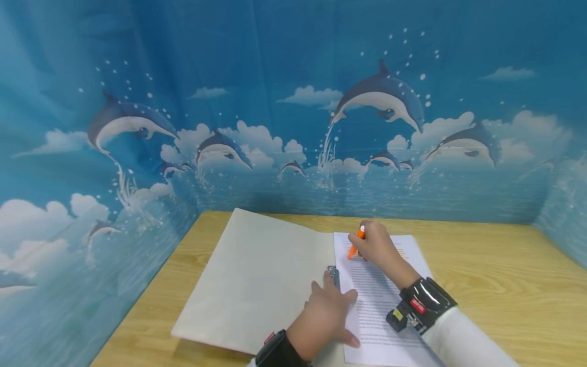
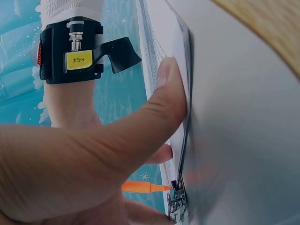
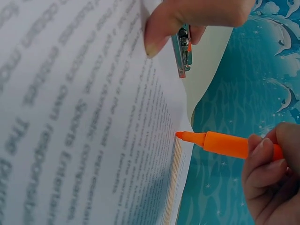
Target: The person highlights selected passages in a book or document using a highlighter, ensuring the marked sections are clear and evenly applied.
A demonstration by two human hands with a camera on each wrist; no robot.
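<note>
Right hand point(image 1: 376, 244): here it is, gripping the orange highlighter point(image 3: 227, 144), tip right down at the printed pages point(image 1: 371, 318), by the orange-marked lines!
Left hand point(image 1: 327, 308): fingers spread wide, thumb on the pages' left margin, a fingertip up at the metal clip point(image 1: 334, 275).
Pages: top end near the surface's point(image 1: 504, 280) far edge.
Folder point(image 1: 261, 270): cover spread toward the surface's left edge.

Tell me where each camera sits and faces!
Head: worn on top, looking forward and down at the folder and page; left hand and right hand show.
Left wrist: strapped there, looking past the left thumb at the clip; the right arm shows too.
Right wrist: strapped there, looking across the page at the highlighter; both hands show.
Both wrist views share the clip and highlighter.
</note>
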